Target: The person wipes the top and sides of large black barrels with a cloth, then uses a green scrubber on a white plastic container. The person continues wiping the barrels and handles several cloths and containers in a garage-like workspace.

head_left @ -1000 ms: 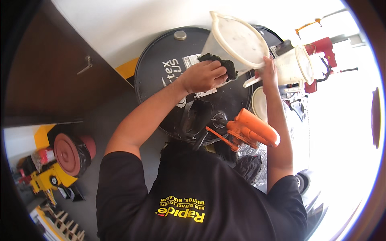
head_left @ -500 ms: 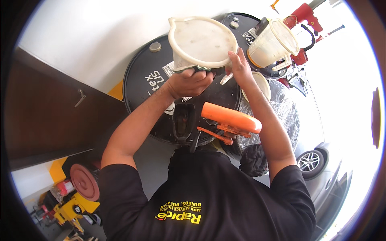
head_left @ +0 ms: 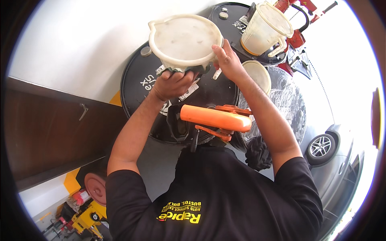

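A whitish plastic measuring jug (head_left: 185, 39) with a pouring lip on its left is held up over a black drum (head_left: 134, 86). Around its handle closes my right hand (head_left: 230, 62); the handle's pale lower end shows beneath the fingers. My left hand (head_left: 175, 84) is closed on a dark green cloth (head_left: 206, 68) and presses it to the jug's near side. Much of the cloth is hidden by the fingers and the jug. I cannot tell whether the pale, speckled top is a lid or the jug's inside.
Near me on the drum is an orange hand pump (head_left: 217, 117) with a crank. Another jug (head_left: 263, 34) stands on a second drum (head_left: 225, 24). A pale round lid (head_left: 257, 76) lies by plastic-wrapped goods (head_left: 287, 104). Brown panelling (head_left: 52, 128) is left, a grey car (head_left: 339, 160) right.
In the view, the jug and both hands have shifted a little left, along with parts of the surroundings. The orange pump has swung leftward, showing more of its linkage. Both hands keep their hold.
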Action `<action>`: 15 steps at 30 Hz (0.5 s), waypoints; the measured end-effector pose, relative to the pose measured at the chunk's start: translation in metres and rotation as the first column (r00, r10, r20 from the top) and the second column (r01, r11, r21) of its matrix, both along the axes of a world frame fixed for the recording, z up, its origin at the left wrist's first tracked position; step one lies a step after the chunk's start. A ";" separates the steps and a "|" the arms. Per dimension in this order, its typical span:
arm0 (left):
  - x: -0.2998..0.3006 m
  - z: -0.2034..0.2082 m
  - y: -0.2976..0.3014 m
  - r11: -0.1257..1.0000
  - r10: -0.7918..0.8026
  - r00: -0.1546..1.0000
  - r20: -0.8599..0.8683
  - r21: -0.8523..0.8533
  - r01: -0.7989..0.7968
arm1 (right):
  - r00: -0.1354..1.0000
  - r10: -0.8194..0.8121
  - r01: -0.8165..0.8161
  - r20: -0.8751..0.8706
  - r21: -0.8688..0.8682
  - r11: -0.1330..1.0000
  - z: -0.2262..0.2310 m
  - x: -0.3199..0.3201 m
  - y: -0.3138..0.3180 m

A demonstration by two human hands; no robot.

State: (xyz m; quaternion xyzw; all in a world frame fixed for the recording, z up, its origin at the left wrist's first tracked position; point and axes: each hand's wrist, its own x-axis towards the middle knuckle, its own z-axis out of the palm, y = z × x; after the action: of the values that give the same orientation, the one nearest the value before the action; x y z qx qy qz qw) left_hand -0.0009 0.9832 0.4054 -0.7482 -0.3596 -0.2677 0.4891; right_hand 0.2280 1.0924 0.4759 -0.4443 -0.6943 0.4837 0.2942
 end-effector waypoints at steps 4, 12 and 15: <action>-0.028 -0.022 -0.020 0.950 -0.050 0.997 -0.066 -0.312 0.027 | 0.999 0.023 -0.025 0.035 0.058 0.998 -0.004 -0.001 0.004; -0.082 0.029 -0.049 0.960 0.260 0.835 0.485 -0.225 -0.167 | 0.998 0.031 -0.037 0.048 0.132 0.991 -0.010 0.005 0.011; -0.041 0.118 -0.031 0.999 0.045 0.676 0.735 -0.022 -0.042 | 0.997 0.057 -0.061 0.048 0.068 0.996 0.000 0.003 0.005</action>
State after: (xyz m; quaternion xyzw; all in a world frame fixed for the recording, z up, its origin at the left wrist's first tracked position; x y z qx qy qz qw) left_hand -0.0423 0.9526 0.5234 -0.5698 -0.5439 -0.5334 0.3084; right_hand 0.2309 1.0972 0.4756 -0.4240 -0.7301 0.4574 0.2791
